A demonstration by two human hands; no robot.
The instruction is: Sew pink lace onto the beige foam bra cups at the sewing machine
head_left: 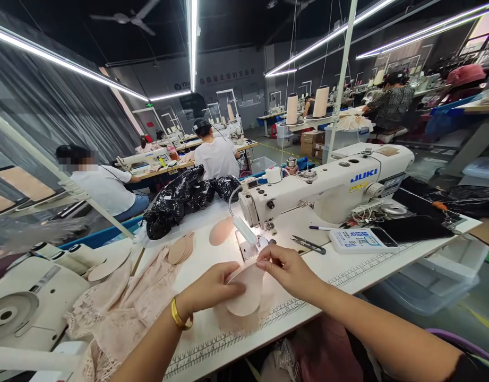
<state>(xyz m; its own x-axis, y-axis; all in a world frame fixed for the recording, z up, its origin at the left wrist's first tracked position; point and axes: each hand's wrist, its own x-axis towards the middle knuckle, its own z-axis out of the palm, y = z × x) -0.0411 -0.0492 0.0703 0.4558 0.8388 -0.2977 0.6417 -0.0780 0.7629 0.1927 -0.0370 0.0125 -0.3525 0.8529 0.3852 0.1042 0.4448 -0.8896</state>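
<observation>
Head view, looking down: our left hand (212,289) lies flat with fingers stretched, pressing on the round beige foam cup pad (246,292) at lower centre of the frame. Our right hand (286,268) is pinched shut, thumb and forefinger gripping the pad's upper edge just in front of the needle area. The pad rests on the white surface (348,265), partly over a piece of pale pink lace fabric (120,313) that spreads toward the lower left. A gold bangle (179,316) circles our left wrist.

Behind our hands stands the white JUKI sewing machine (332,185), right of centre. Small black thread snips (308,244) lie just right of its needle, with a blue pen (322,228) near them and a white control panel (358,240) further right. A stack of beige pads (181,248) sits left of centre, beside a crumpled black plastic bag (184,199). Other people in white shirts sit at machines in the upper left.
</observation>
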